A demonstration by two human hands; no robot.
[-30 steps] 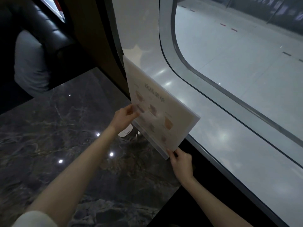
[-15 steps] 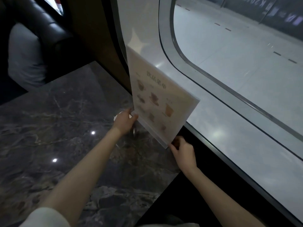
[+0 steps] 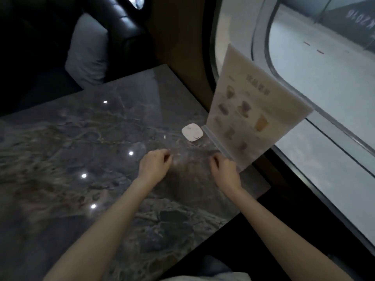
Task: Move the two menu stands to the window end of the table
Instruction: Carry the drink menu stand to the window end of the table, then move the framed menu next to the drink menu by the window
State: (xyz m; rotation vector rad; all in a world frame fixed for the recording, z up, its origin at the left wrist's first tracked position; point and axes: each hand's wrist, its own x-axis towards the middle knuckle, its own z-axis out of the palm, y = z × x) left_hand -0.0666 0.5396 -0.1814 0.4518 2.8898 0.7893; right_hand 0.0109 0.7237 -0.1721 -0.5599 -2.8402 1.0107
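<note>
One menu stand (image 3: 253, 106), a clear sheet printed with drink pictures, stands on its lower edge at the window end of the dark marble table (image 3: 81, 149), tilted towards the glass. My right hand (image 3: 224, 171) is at the stand's near lower corner with its fingers against it; blur hides whether it grips. My left hand (image 3: 155, 166) hovers over the table about a hand's width left of it, fingers loosely curled and holding nothing. No second stand is in view.
A small white square puck (image 3: 192, 132) lies on the table just left of the stand's base. The curved window frame (image 3: 261, 47) runs along the right. A dark padded seat (image 3: 121, 23) with a pale cushion (image 3: 87, 51) is beyond the table's far edge.
The stand has gone from held up in both hands to resting at the window edge. My left hand has let go and drawn back; my right hand slid to the near corner.
</note>
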